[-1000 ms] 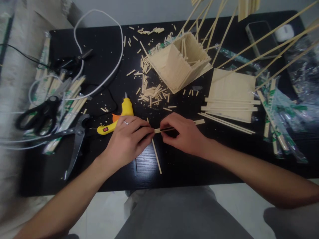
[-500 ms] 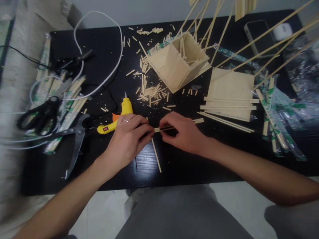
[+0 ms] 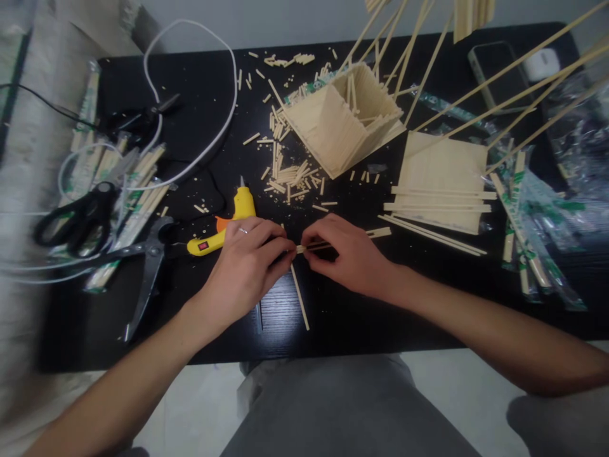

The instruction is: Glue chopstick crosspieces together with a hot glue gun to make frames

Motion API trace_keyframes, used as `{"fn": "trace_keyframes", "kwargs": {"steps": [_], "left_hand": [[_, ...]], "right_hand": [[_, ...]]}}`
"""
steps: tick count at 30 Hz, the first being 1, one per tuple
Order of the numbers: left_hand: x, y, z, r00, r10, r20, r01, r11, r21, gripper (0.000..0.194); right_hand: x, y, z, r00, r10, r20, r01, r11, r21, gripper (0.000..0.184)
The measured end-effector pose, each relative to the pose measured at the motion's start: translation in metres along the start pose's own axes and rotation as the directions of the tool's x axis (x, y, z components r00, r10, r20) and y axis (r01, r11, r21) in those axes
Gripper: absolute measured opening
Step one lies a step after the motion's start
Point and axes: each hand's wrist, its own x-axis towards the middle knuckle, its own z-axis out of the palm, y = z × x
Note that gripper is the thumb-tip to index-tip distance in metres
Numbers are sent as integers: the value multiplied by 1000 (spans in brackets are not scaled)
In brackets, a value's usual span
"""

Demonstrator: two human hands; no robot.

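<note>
Chopsticks of pale wood (image 3: 380, 232) lie between the two hands, just above the tabletop (image 3: 371, 324) or resting on it; which of the two is hard to tell. Their long axis runs from left to right, the right end slanting slightly away from the person. The left hand (image 3: 247, 260) has its fingertips pinched together at the left end; the right hand (image 3: 347, 254) closes thumb and fingers on the sticks just beside it, leaving a short gap. Both hands are about equally near, one on each side of that gap, and the right end sticks out beyond the right knuckles.

A loose stick (image 3: 299, 298) crosses close to the left fingertips, pointing toward the person. The yellow glue gun (image 3: 244, 204) lies just beyond the left hand, which covers part of its body. Further off are cut stick pieces (image 3: 290, 178) and an open box of sticks (image 3: 328, 127); to the right, a square stick panel (image 3: 442, 158) bears more sticks. Black-handled scissors (image 3: 102, 197) lie at far left.

Fingers hide the middle of the chopsticks, so their number and any join cannot be made out. A dark strip (image 3: 259, 317) runs partly under the left wrist, too obscured to name. Long sticks at upper right are cut off.
</note>
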Motion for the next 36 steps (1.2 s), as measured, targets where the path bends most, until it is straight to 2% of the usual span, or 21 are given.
{"fn": "trace_keyframes", "kwargs": {"steps": [9, 20, 25, 30, 33, 36], "left_hand": [[-1, 1, 2, 1000, 3, -1, -3, 1000, 27, 13], [-2, 0, 2, 1000, -16, 13, 16, 1000, 6, 13], [-2, 0, 3, 999, 20, -32, -17, 997, 77, 13], [-6, -2, -6, 992, 96, -82, -83, 986, 145, 9], [-9, -5, -13, 988, 92, -125, -68, 981, 179, 9], [-10, -7, -16, 990, 108, -89, -89, 976, 198, 6]], "right_hand": [[1, 0, 0, 1000, 8, 26, -7, 1000, -9, 14], [0, 1, 2, 999, -42, 35, 43, 998, -42, 14], [1, 0, 2, 999, -17, 37, 18, 999, -41, 13], [1, 0, 1, 999, -3, 44, 4, 1000, -31, 14], [2, -1, 0, 999, -11, 49, 12, 1000, -27, 14], [2, -1, 0, 999, 5, 49, -4, 1000, -23, 13]]}}
